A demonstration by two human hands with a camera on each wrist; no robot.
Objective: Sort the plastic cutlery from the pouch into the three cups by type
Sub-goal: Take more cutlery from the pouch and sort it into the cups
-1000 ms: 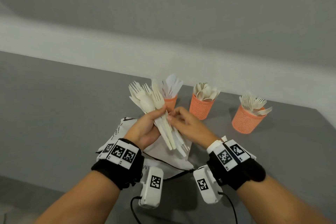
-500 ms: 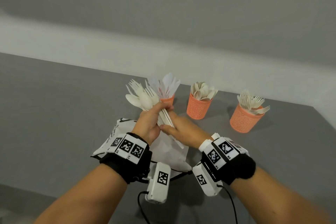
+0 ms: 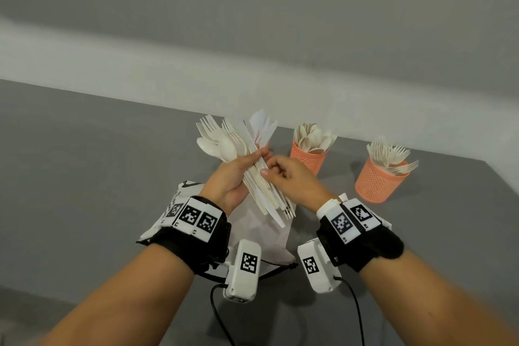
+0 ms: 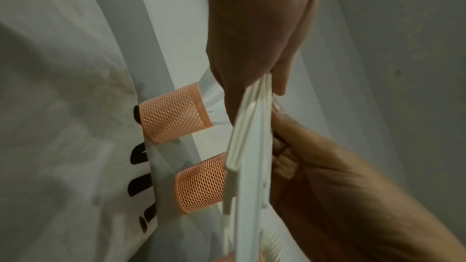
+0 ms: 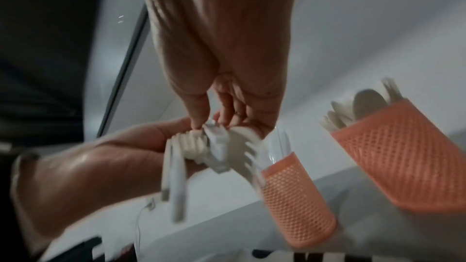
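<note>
1. While your forearms reach forward over the grey table (image 3: pixel 84 163), both wrists angle inward so your hands meet above the white pouch (image 3: pixel 261 236), which lies flat on the table just in front of you.
2. Your left hand (image 3: pixel 233 180) is raised with the palm turned toward the right, fingers and thumb curled round a mixed bundle of cutlery (image 3: pixel 252 174); it is clamped on the bundle at about mid-length.
3. Your right hand (image 3: pixel 292 177) sits just beside the left, fingers curled, with thumb and fingertips pinching at the handles in the bundle; which single piece they have hold of cannot be told, as the right wrist view is blurred.
4. The bundle is cream-white plastic: fork tines and spoon bowls fan out above your left hand, and the handles stick out below it toward the pouch.
5. Three orange mesh cups stand upright in a row past your hands. The left cup (image 3: pixel 264 146) is mostly hidden behind the bundle and holds flat white pieces; the middle cup (image 3: pixel 309 159) holds spoons; the right cup (image 3: pixel 379 182), set apart from the others, holds forks.
</note>
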